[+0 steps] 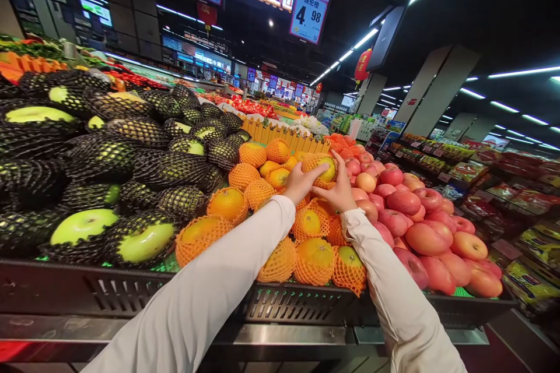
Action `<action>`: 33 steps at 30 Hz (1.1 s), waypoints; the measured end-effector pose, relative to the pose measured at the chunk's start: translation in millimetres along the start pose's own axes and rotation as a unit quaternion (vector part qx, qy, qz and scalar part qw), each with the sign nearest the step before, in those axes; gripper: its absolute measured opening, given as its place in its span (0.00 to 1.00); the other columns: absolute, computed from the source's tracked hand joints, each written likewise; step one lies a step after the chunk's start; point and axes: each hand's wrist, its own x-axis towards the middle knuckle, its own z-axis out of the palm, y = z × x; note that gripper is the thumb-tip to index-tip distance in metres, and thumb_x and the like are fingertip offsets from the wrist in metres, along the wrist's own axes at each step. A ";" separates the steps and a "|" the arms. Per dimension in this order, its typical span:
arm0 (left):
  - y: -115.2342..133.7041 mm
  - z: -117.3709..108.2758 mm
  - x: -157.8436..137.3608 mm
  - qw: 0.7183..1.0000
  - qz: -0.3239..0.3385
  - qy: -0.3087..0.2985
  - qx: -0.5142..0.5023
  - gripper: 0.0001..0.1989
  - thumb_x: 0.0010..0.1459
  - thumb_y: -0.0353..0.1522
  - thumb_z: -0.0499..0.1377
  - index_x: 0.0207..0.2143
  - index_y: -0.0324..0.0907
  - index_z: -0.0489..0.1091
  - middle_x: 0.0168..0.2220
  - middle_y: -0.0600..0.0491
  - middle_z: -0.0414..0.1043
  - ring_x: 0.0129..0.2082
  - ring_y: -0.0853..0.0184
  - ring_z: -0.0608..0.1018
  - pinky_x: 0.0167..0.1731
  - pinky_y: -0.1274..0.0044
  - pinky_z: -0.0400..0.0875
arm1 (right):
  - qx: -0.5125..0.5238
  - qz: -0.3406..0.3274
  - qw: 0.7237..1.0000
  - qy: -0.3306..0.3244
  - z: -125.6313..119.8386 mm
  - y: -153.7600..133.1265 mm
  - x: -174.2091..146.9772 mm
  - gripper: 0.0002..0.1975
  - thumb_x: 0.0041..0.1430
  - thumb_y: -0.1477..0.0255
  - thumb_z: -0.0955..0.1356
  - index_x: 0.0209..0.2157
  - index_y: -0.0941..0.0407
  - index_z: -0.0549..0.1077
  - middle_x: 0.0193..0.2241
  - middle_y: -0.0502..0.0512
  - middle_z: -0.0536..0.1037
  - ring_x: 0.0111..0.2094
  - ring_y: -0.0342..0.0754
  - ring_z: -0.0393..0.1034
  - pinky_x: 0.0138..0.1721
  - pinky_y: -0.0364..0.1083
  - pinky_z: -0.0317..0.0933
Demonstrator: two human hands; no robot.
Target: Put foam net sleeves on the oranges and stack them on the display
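An orange in an orange foam net (321,163) is held between my two hands over the far part of the orange pile. My left hand (303,182) grips it from the left, its thumb lying across the front of the fruit. From the right and below, my right hand (341,191) closes round the same orange. Underneath and in front, more netted oranges (312,222) are heaped, several with their bare tops showing. Parts of the pile are hidden behind my hands and light sleeves.
Green apples in black foam nets (100,154) fill the left side. Red apples (433,236) are piled to the right. A dark slotted crate edge (297,303) runs along the front, and a yellow picket divider (284,135) stands behind the oranges. Price signs (311,3) hang overhead.
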 end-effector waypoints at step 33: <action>16.1 -13.2 -9.7 0.745 0.071 -0.001 0.664 0.18 0.63 0.31 0.54 0.54 0.36 0.71 0.61 0.36 0.64 0.63 0.48 0.63 0.57 0.58 0.63 | -0.036 0.120 0.964 0.233 3.3 15.4 3.2 0.45 0.37 0.54 0.79 0.54 0.56 0.61 0.54 0.58 0.69 0.56 0.50 0.65 0.64 0.53 0.59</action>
